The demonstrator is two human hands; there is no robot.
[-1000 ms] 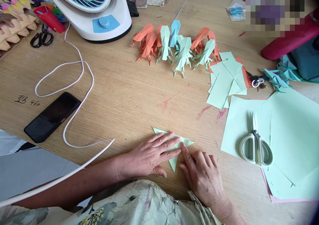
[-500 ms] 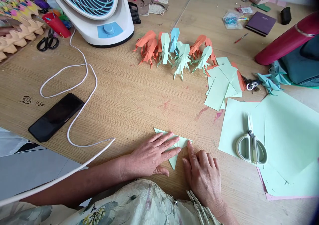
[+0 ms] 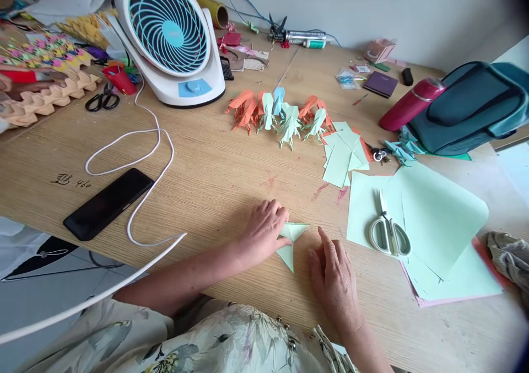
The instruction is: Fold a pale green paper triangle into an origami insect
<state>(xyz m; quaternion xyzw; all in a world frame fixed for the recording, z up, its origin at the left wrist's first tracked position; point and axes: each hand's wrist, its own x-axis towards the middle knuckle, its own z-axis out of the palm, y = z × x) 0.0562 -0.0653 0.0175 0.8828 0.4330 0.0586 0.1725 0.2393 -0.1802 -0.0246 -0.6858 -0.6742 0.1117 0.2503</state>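
Bright, soft light leaves the table [image 3: 450, 334] palest at lower right, near dark, blurred corners

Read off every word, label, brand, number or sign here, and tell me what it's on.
"460": handwritten in black on the light-brown wooden table, beside scrawled characters I can't read.
Too blurred: the mark on the white plastic fan's round light-blue hub.
Too small: any print on the flat purple box.

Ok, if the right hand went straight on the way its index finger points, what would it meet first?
The right hand would probably meet the nearest pale green paper figure in the row ahead, though exact line and height are unclear.
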